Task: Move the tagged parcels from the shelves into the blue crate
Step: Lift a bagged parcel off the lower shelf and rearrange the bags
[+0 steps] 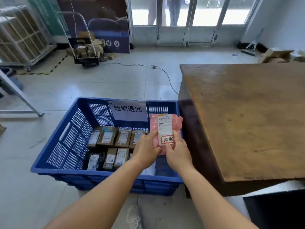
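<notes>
A pink parcel [165, 125] with a white shipping label and a red-framed handwritten tag is held upright over the right side of the blue crate [54, 164]. My left hand [146, 149] grips its lower left edge and my right hand [177, 151] grips its lower right corner. The crate stands on the floor with a paper sign on its far wall. Inside it, several brown boxes [108, 136] and a dark bag [94, 161] stand in rows. My arms hide the crate's near right part.
A worn wooden table [247, 116] stands right next to the crate. A cable [165, 73] runs over the tiled floor. A hand trolley with cartons [87, 50] and wire cages [19, 38] stand at the back left. Glass doors [188, 20] lie ahead; people's legs show behind them.
</notes>
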